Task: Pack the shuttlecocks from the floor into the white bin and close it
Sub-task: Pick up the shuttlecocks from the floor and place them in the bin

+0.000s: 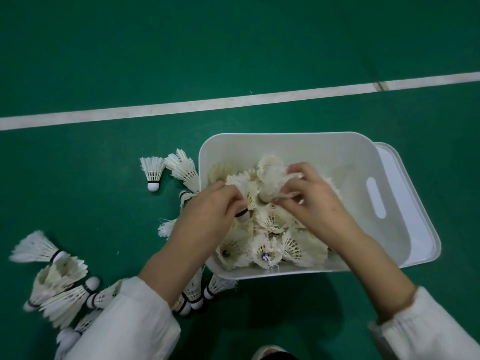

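Over the white bin (324, 152), fingers (230, 201) of my left hand (205, 216) pinch one shuttlecock (245, 203) near its banded cork; my right hand (314, 198) grips a second shuttlecock (272, 178) by its feathers. More lie on the floor (130, 61). Featherlight and brittle, I judge: take the cork, not the skirt.

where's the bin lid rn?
Head view, right side: the lid lies on the green floor beside the right wall of the white bin, partly hidden by it.
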`<state>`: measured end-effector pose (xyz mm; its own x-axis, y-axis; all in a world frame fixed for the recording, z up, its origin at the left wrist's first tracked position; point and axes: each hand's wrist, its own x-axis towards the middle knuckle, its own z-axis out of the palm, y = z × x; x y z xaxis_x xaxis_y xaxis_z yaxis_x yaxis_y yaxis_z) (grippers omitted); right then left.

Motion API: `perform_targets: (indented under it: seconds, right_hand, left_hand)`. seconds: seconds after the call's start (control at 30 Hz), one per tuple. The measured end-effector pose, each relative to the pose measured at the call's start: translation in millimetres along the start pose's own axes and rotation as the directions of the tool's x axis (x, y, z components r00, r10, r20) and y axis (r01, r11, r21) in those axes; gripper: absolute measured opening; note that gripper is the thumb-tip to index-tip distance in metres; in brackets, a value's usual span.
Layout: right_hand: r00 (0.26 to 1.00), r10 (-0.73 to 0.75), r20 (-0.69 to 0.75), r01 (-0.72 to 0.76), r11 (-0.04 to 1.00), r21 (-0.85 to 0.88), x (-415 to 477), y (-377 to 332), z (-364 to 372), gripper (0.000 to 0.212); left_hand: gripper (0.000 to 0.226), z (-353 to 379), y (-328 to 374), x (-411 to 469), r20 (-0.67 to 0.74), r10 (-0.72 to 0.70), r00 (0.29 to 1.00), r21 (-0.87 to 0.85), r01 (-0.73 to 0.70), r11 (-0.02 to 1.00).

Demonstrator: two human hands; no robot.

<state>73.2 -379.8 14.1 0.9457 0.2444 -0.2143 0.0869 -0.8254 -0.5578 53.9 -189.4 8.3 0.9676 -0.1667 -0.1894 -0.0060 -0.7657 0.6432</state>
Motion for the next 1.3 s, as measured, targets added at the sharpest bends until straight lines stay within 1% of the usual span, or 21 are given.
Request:
perform_targets:
  seconds: [0.07, 0.13, 0.23, 0.3, 0.37, 0.4, 0.5, 0.53, 0.6, 0.67, 0.77, 0.87, 0.9, 0.93, 0.97, 1.03, 1.1, 1.13, 1.2, 1.23, 1.3]
  right_hand:
    - [0.992, 0.062, -0.114, -0.056, 0.997, 0.053, 1.0, 8.5, -9.3, 0.017]
    - [0.988, 0.037, -0.148, -0.037, 0.999, 0.003, 11.5, 9.4, -10.4, 0.014]
    - [0.994, -0.085, -0.074, 0.074, 0.986, -0.146, 39.0, 0.9, 12.7, 0.017]
    - [0.989, -0.140, -0.037, 0.122, 0.943, -0.309, 57.2, -4.2, 35.4, 0.014]
    - [0.991, -0.124, -0.051, 0.086, 0.882, -0.463, 71.0, -5.9, 51.5, 0.015]
    - [0.994, -0.097, -0.057, 0.053, 0.854, -0.517, 75.9, -6.0, 56.2, 0.017]
    - [1.000, -0.003, -0.001, 0.002, 0.815, -0.579, 85.9, -4.7, 69.1, 0.019]
    - [0.999, 0.021, 0.032, 0.001, 0.825, -0.565, 87.9, -3.5, 74.0, 0.021]
    - [0.995, 0.078, 0.070, -0.038, 0.890, -0.453, 87.3, -2.5, 78.2, 0.026]
    - [0.994, 0.088, 0.066, -0.063, 0.947, -0.316, 81.4, -1.7, 72.5, 0.029]
    - [0.998, 0.060, 0.015, -0.058, 0.992, -0.110, 62.9, 0.3, 49.9, 0.029]
    - [0.990, -0.032, -0.139, 0.044, 0.995, 0.085, 32.6, -4.3, 23.2, 0.023]
    - [0.985, -0.074, -0.153, 0.095, 0.986, 0.139, 21.4, -8.2, 15.6, 0.023]
    - [0.985, -0.124, -0.123, 0.144, 0.975, 0.172, 10.0, -13.2, 9.9, 0.024]
    - [0.983, -0.172, -0.056, 0.180, 0.968, 0.177, -0.4, -18.4, 6.4, 0.024]
    - [0.968, -0.234, 0.093, 0.223, 0.968, 0.113, -12.8, -22.2, 7.6, 0.026]
    - [0.958, -0.251, 0.137, 0.249, 0.968, 0.028, -15.4, -18.3, 14.5, 0.020]
    - [0.964, -0.246, 0.105, 0.247, 0.969, 0.000, -14.1, -14.6, 16.0, 0.015]
    - [0.981, -0.194, -0.026, 0.193, 0.981, -0.029, -10.1, -4.6, 11.4, 0.010]
    - [0.986, -0.134, -0.099, 0.132, 0.991, -0.024, -7.4, 0.2, 4.8, 0.011]
    - [0.968, -0.001, -0.250, -0.002, 1.000, -0.011, 0.8, 11.9, -10.2, 0.016]
  left_hand:
    - [0.009, -6.8, -2.0, -4.7, -0.002, 0.008, 1.000, -0.003, -0.008, 1.000]
    - [0.013, -10.4, -0.6, -12.1, 0.011, -0.016, 1.000, 0.005, 0.016, 1.000]
    - [0.026, -9.2, 4.0, -22.9, 0.078, -0.031, 0.996, -0.017, 0.032, 0.999]
    - [0.018, -8.6, 3.0, -26.4, 0.089, 0.011, 0.996, -0.024, -0.009, 1.000]
    - [0.007, -10.5, 0.7, -27.1, 0.058, 0.078, 0.995, -0.009, -0.077, 0.997]
    - [0.008, -11.5, -0.8, -27.3, 0.035, 0.108, 0.994, -0.007, -0.108, 0.994]
    - [0.010, -13.7, -3.8, -27.7, -0.013, 0.137, 0.990, -0.007, -0.138, 0.990]
    - [0.011, -13.2, -5.4, -27.7, -0.015, 0.138, 0.990, -0.004, -0.138, 0.990]
    - [0.012, -11.7, -8.1, -26.9, -0.005, 0.140, 0.990, 0.000, -0.140, 0.990]
    - [0.013, -11.1, -9.5, -26.0, 0.003, 0.142, 0.990, 0.004, -0.142, 0.990]
    - [0.013, -11.7, -10.1, -24.7, -0.009, 0.150, 0.989, 0.012, -0.150, 0.989]
    - [0.012, -10.0, -9.4, -22.9, -0.030, 0.154, 0.988, 0.024, -0.153, 0.988]
    - [0.012, -8.7, -9.2, -21.5, -0.038, 0.161, 0.986, 0.033, -0.160, 0.987]
    - [0.010, -6.8, -8.9, -20.2, -0.041, 0.170, 0.985, 0.039, -0.168, 0.985]
    - [0.009, -4.9, -7.8, -18.6, -0.042, 0.180, 0.983, 0.039, -0.178, 0.983]
    - [0.006, -0.7, -4.8, -15.5, -0.039, 0.204, 0.978, 0.009, -0.203, 0.979]
    - [0.006, 0.9, 0.4, -12.5, -0.020, 0.229, 0.973, -0.015, -0.229, 0.973]
    - [0.008, -0.5, 3.7, -10.8, -0.002, 0.241, 0.971, -0.017, -0.241, 0.970]
    - [0.020, -9.6, 12.4, -6.9, 0.024, 0.254, 0.967, -0.031, -0.253, 0.967]
    - [0.025, -17.8, 16.1, -3.6, 0.010, 0.245, 0.969, -0.040, -0.245, 0.969]
    - [0.025, -39.0, 19.2, 5.6, -0.054, 0.223, 0.973, -0.031, -0.225, 0.974]
